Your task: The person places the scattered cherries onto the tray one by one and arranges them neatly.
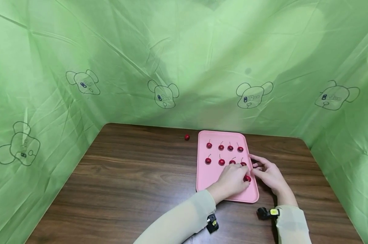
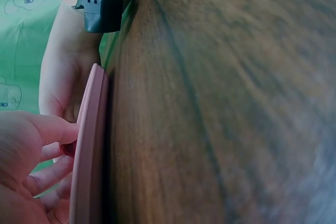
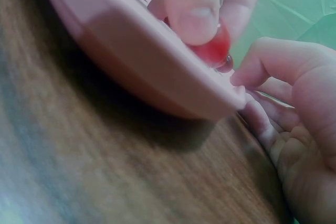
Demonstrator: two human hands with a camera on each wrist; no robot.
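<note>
A red cherry (image 1: 247,178) is pinched between the thumb and fingers of my left hand (image 1: 231,179), low over the right side of a pink tray (image 1: 211,174). The right wrist view shows that cherry (image 3: 215,50) under the thumb tip. My right hand (image 1: 270,176) is beside the tray's right edge, its fingertips touching the rim. On the tray lie two rows of stemmed cherries; the near row's right end, with a cherry (image 1: 243,164), is partly covered by my left hand.
One more cherry (image 1: 187,137) lies on the wooden table (image 1: 135,169), left of the tray's far end. Green cloth (image 1: 202,67) with printed bear heads stands around the table's back and sides.
</note>
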